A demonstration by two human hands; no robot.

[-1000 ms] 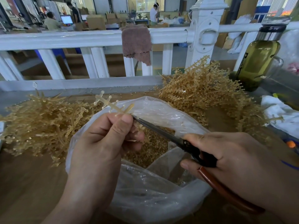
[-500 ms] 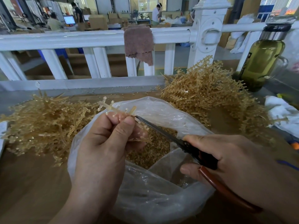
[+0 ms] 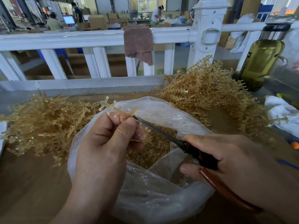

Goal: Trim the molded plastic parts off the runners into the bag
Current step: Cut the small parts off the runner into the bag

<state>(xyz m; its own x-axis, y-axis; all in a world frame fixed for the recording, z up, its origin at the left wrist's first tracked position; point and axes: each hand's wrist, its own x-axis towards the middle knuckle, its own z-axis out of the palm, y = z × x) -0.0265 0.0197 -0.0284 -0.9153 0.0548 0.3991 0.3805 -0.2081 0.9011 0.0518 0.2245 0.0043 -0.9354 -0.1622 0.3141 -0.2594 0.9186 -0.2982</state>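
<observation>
My left hand (image 3: 105, 143) pinches a pale tan plastic runner (image 3: 118, 109) over the mouth of a clear plastic bag (image 3: 161, 198). The runner's far end sticks out past my fingertips and carries small molded parts. My right hand (image 3: 239, 164) grips scissors (image 3: 176, 139) with dark blades and red-brown handles. The blade tips meet the runner right beside my left thumb. Loose amber trimmed parts (image 3: 155, 151) lie inside the bag. I cannot tell how far apart the blades are.
A heap of tan runners (image 3: 40, 123) lies left of the bag, and a taller heap (image 3: 210, 94) at the right. A white railing (image 3: 97, 39) with a brown cloth (image 3: 139, 42) closes the back. A green bottle (image 3: 262, 62) and white cloth (image 3: 281, 113) sit far right.
The hands, the runner and the scissors have held nearly the same pose over the bag. My left hand has fed the runner slightly along the blades. The camera view has shifted a little.
</observation>
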